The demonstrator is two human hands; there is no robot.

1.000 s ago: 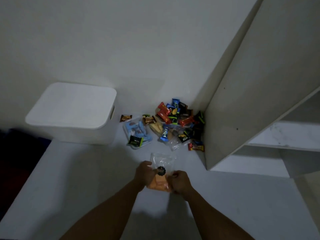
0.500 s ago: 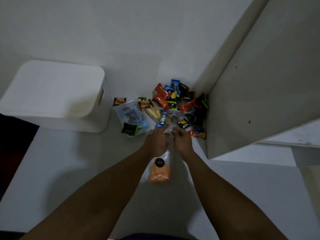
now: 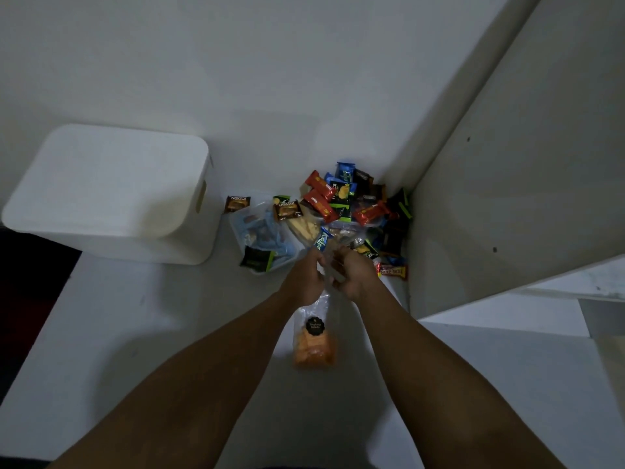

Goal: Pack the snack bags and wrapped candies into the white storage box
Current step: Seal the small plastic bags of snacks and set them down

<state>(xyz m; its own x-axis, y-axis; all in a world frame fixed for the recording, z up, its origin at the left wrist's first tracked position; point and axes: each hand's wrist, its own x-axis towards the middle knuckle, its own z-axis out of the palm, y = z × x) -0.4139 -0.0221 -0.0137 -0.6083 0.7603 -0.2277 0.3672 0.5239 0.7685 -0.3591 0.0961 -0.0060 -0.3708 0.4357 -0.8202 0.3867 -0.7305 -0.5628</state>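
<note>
One white table [image 3: 135, 316] carries everything, set against a wall. One white storage box [image 3: 111, 191] stands at its left, lid on, so its contents are hidden. One heap of snacks [image 3: 338, 218] lies in the far corner, just right of the box and outside it. I count three clear snack bags: one with blue-wrapped pieces [image 3: 263, 231], one with pale yellow pieces [image 3: 304, 228], and one holding orange chips [image 3: 314, 343], nearest the person. Two hands meet at that bag's neck: the left hand [image 3: 304, 279] and the right hand [image 3: 355, 275], fingers curled and pinching the plastic. Among the wrapped candies, three red [image 3: 319, 184] and two brown [image 3: 236, 204] are plain; the rest overlap too much to count.
</note>
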